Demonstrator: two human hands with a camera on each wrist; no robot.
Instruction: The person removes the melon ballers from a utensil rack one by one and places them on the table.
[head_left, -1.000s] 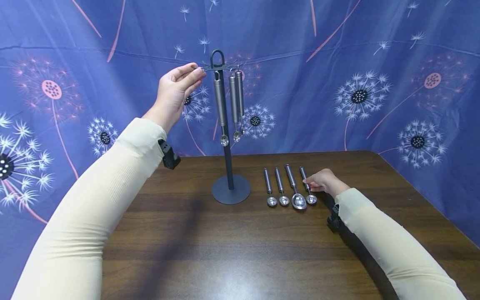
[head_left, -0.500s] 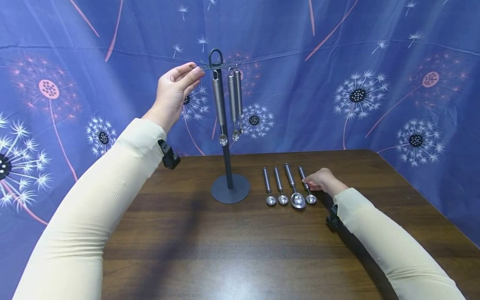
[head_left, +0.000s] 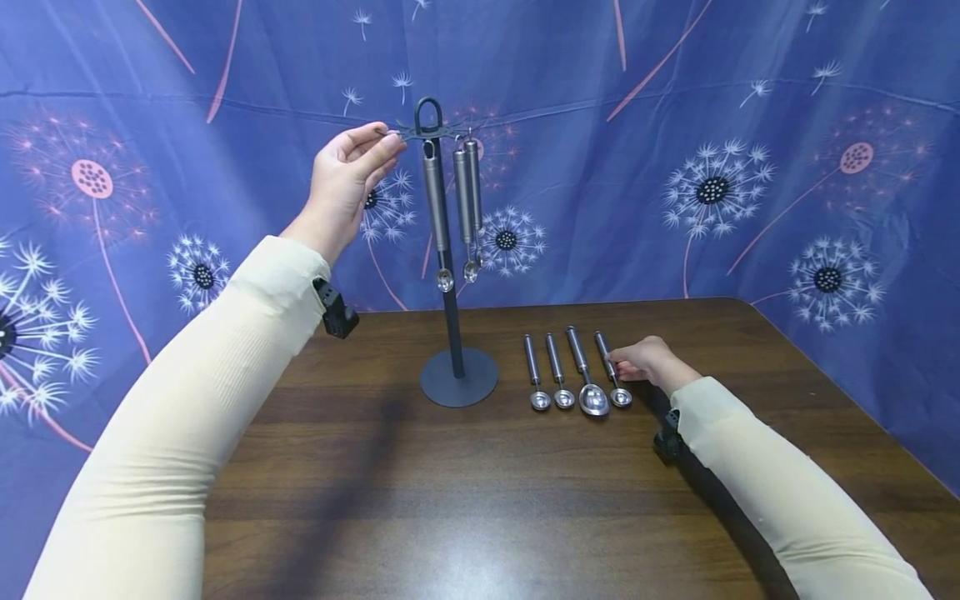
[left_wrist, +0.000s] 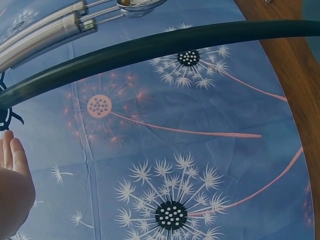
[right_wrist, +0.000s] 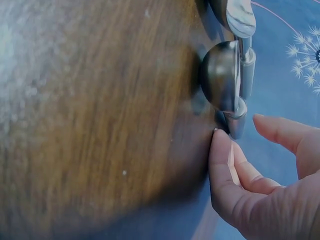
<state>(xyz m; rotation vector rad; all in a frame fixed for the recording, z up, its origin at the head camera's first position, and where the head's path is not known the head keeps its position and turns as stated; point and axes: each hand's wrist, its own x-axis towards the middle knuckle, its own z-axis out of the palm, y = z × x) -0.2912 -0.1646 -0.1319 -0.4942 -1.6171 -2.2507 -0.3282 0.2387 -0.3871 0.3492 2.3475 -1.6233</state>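
A dark metal utensil rack (head_left: 452,321) with a round base stands on the table. Several thin hook arms spread from its top. My left hand (head_left: 347,179) pinches the tip of the left hook arm between thumb and fingers. From other hooks hang 3 metal-handled scoops (head_left: 436,200), small bowls down. On the table lies a row of a large oval scoop (head_left: 594,400) and 3 small round-bowled scoops (head_left: 540,401). My right hand (head_left: 651,364) is at the handle of the rightmost scoop (head_left: 620,397). In the right wrist view, thumb and forefinger stand apart beside this handle.
The wooden table (head_left: 465,500) ends at a blue cloth (head_left: 600,208) printed with dandelions, which hangs behind it. The rack's upright post (left_wrist: 165,45) crosses the left wrist view. Small black cameras (head_left: 335,308) sit on both wrists.
The head view has drifted slightly, so the scene sits a little farther left. Both hands keep their places at the hook arm and the rightmost scoop.
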